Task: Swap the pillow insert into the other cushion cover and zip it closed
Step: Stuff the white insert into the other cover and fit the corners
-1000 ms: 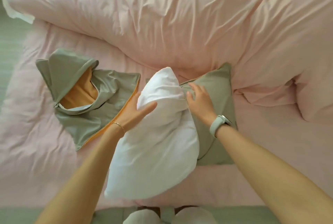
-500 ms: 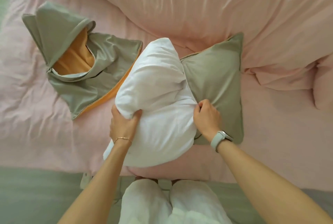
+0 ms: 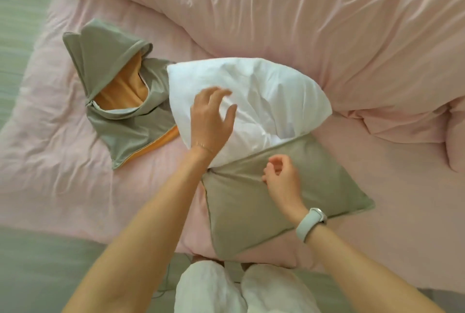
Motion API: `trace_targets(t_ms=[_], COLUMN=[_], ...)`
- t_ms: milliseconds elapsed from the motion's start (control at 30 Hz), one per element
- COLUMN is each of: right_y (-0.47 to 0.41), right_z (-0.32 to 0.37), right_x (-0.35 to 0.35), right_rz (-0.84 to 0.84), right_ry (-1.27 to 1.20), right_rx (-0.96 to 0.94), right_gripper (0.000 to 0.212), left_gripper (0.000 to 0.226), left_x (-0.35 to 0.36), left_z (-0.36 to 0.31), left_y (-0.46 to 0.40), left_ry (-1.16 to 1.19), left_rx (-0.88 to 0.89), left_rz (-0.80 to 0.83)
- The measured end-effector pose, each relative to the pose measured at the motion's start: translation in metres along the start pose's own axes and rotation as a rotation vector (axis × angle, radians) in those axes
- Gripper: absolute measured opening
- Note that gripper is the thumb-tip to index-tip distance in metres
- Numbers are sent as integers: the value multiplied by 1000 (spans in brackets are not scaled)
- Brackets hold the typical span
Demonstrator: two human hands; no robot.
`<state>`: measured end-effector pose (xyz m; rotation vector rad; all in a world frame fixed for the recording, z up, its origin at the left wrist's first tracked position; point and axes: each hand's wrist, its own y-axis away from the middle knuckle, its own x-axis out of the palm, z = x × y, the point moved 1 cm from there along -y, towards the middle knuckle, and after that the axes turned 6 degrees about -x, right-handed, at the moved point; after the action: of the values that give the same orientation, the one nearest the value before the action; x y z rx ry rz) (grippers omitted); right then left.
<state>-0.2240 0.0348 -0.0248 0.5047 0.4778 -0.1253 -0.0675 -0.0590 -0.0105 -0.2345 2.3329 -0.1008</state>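
Half the insert is inside the green cover on the bed; it looks soft, light and squashy. Left hand lies spread on it; right hand hovers loosely curled, holding nothing. Grip bunched corners.

A big bed fills most of the view, covered in a soft pink sheet with many wrinkles. A puffy pink blanket is bunched up across its far side. The floor looks pale green. Soft light falls evenly.
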Motion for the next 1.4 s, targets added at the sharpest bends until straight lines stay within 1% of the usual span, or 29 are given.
trace_targets(t_ms=[33,67,100,167,200,267,333,400,433,533,567,633,667,700,733,767,833,867,900,933,1000,1067,1133,1167,1200,1233,1300,1367,1400], right_y=[-2,-6,-11,-23,-31,-42,-51,-55,-55,-49,-51,-57,-61,-65,-70,-73,-76,-77,-75,-73,-68,-63,-60,-60,-59,-58,-58,-61,-64], right_z=[5,9,14,23,25,27,24,18,16,10,6,5,5,5,5,5,5,5,7,9,14,22,33,36,36,33,26,24,24], right_x=[1,5,10,23,31,45,52,53,56,58,59,62,63,65,68,71,72,70,66,63,59,52,41,35,30,25,14,5,0], right_rz=[-29,-50,-46,24,64,146,204,241,241,187,219,417,504,566,603,627,662,672,683,705,814,941,981,959,899,792,481,205,118], right_ry=[158,294,406,591,676,832,945,1006,1031,1103,1172,1356,1423,1480,1517,1520,1432,1375,1309,1219,1006,775,583,527,486,473,500,547,565], right_rx=[-235,-480,-693,-979,-1080,-1194,-1215,-1242,-1284,-1409,-1400,-1224,-1125,-1037,-979,-952,-930,-893,-824,-737,-519,-301,-154,-145,-178,-262,-514,-803,-931], right_gripper=[12,16,21,26,25,26,36,51,50,28,31,65,78,83,81,74,49,38,32,30,30,32,29,28,27,25,23,33,39], left_gripper=[25,18,12,4,4,4,3,16,22,33,36,37,37,36,35,34,29,25,23,21,19,19,12,10,11,14,24,30,29], left_x=[-5,-8,-9,-4,1,12,22,31,34,40,41,44,45,48,50,52,53,53,54,55,56,55,51,49,47,46,43,40,39], left_z=[11,25,39,65,77,90,94,96,100,109,113,121,122,121,121,121,116,113,110,107,100,94,89,86,83,80,70,58,51], left_y=[19,38,56,85,95,106,111,113,113,119,121,125,126,126,123,119,111,107,104,103,104,107,106,104,101,97,88,77,71], left_ry=[47,92,127,149,150,179,225,244,252,267,267,238,223,207,192,186,209,241,274,302,336,327,313,319,337,361,403,420,427], left_rx=[-68,-168,-287,-466,-497,-504,-445,-395,-393,-333,-309,-278,-277,-279,-285,-306,-360,-387,-411,-427,-413,-353,-255,-218,-193,-184,-184,-195,-205], left_rz=[-49,-41,7,140,180,188,164,155,165,230,239,256,272,284,280,267,228,209,192,168,97,13,-61,-66,-39,14,134,188,193])
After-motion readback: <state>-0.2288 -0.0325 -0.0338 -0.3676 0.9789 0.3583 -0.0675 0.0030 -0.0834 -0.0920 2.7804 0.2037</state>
